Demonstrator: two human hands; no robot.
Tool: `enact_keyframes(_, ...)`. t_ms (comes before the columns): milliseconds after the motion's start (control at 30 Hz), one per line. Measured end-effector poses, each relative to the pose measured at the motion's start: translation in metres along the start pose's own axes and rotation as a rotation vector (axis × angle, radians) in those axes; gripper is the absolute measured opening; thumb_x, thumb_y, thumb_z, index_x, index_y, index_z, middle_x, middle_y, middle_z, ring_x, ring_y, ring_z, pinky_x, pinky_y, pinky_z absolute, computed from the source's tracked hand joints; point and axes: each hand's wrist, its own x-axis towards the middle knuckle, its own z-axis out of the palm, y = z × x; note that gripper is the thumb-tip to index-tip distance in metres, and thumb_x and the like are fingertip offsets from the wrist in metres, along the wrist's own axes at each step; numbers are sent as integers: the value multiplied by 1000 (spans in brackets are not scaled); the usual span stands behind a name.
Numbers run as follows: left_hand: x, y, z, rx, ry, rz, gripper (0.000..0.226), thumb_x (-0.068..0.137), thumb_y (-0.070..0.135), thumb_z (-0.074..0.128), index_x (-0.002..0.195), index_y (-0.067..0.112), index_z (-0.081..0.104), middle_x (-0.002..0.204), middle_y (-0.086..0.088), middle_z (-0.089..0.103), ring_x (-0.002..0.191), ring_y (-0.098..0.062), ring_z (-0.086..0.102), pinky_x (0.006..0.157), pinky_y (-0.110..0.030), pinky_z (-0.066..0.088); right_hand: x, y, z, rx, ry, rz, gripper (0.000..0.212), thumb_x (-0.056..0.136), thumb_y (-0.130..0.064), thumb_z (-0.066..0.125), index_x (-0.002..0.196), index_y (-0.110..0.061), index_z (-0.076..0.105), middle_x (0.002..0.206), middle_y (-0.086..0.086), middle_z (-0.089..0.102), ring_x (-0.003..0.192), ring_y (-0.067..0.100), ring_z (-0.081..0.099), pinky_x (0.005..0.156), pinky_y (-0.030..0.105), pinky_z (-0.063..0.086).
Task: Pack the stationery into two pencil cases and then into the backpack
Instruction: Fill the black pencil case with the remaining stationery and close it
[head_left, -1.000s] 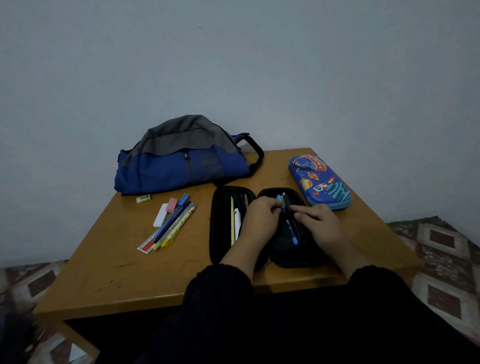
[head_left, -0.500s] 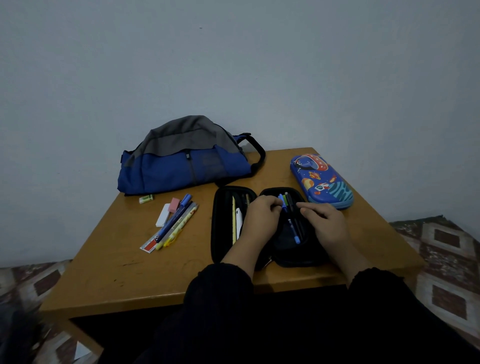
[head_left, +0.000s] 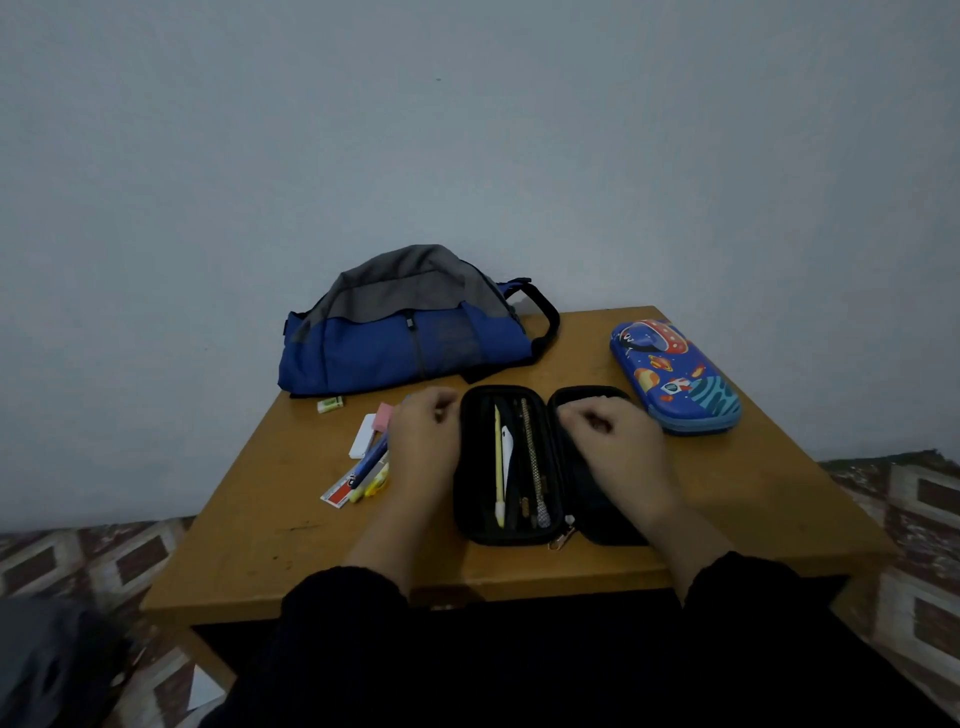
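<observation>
A black pencil case (head_left: 511, 538) lies open in the middle of the table. Its left half holds a yellow pencil (head_left: 498, 462), a white item and a few dark pens. My right hand (head_left: 615, 441) rests with curled fingers over the right half and hides what is in it. My left hand (head_left: 423, 436), blurred and loosely curled, is over the loose stationery left of the case: a blue pen (head_left: 370, 463), a yellow highlighter (head_left: 378, 483) and a ruler (head_left: 336, 492). A blue backpack (head_left: 405, 338) lies at the back. A closed blue space-print case (head_left: 675, 376) sits at the right.
A white eraser (head_left: 362, 441), a pink eraser (head_left: 383, 415) and a small green eraser (head_left: 330, 404) lie near the backpack on the wooden table (head_left: 280, 525). The wall stands right behind the table. Patterned floor shows on both sides.
My left hand has left the black case and moved left to the loose stationery. My right hand has slid up over the case's right half, covering the pens seen there before.
</observation>
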Motion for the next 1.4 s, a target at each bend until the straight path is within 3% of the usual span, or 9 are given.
enact_keyframes(133, 7, -36, -18, 267, 129, -27, 21, 94, 13, 52, 105, 13, 70, 105, -7, 66, 98, -22, 54, 82, -36, 48, -8, -10, 37, -139, -105, 21, 15, 91, -38, 59, 86, -27, 68, 86, -8, 62, 79, 5, 59, 73, 32, 54)
enact_keyframes(367, 4, -47, -27, 666, -37, -120, 26, 98, 23, 49, 118, 16, 63, 110, -6, 58, 100, -19, 45, 83, -27, 38, -6, -17, 51, -289, -111, 76, 25, 86, -50, 62, 85, -25, 58, 76, -9, 56, 73, 9, 56, 60, 27, 43)
enact_keyframes(600, 3, -44, -23, 769, -101, -127, 24, 97, 22, 48, 116, 15, 61, 108, -5, 59, 99, -19, 46, 85, -28, 41, -6, -9, 47, -165, -130, 105, 22, 89, -43, 62, 88, -20, 61, 71, -8, 53, 68, 5, 51, 60, 25, 41)
enact_keyframes(800, 5, -33, -28, 676, -192, -247, 23, 95, 18, 51, 115, 11, 58, 100, -7, 62, 95, -20, 58, 87, -32, 52, -7, -8, 48, -139, -142, 114, 22, 89, -41, 62, 82, -20, 62, 69, -5, 56, 69, 12, 56, 67, 33, 48)
enact_keyframes(900, 7, -27, -27, 438, -96, -287, 21, 93, 21, 54, 108, 11, 65, 93, -6, 64, 86, -20, 60, 80, -35, 53, -6, -6, 47, -67, -141, 136, 21, 89, -37, 62, 78, -19, 61, 68, -5, 54, 68, 14, 53, 68, 34, 47)
enact_keyframes(967, 5, -19, -24, 295, -41, -248, 21, 92, 23, 55, 100, 10, 69, 87, -4, 62, 80, -19, 58, 70, -33, 50, -5, -5, 46, -42, -137, 141, 21, 90, -36, 62, 77, -19, 61, 67, -4, 54, 68, 14, 53, 67, 33, 46)
enact_keyframes(1067, -3, 0, -16, 185, -137, -233, 14, 91, 21, 58, 95, 13, 69, 74, 2, 57, 70, -12, 54, 57, -26, 38, -5, -5, 47, -30, -134, 141, 21, 90, -36, 62, 78, -19, 62, 68, -3, 55, 70, 16, 55, 66, 33, 45)
enact_keyframes(1167, -9, 11, -1, 157, -217, -251, 12, 91, 23, 59, 97, 15, 67, 76, 2, 60, 69, -9, 56, 56, -23, 41, -5, -4, 47, -27, -127, 133, 21, 90, -37, 62, 77, -20, 61, 67, -4, 55, 69, 15, 54, 66, 33, 46)
enact_keyframes(1400, -18, 16, 20, 302, -197, -199, 14, 94, 26, 54, 94, 17, 65, 84, -2, 66, 77, -16, 62, 65, -28, 50, -4, -2, 48, -20, -110, 129, 20, 89, -38, 63, 78, -22, 63, 69, -3, 58, 72, 15, 58, 72, 37, 51)
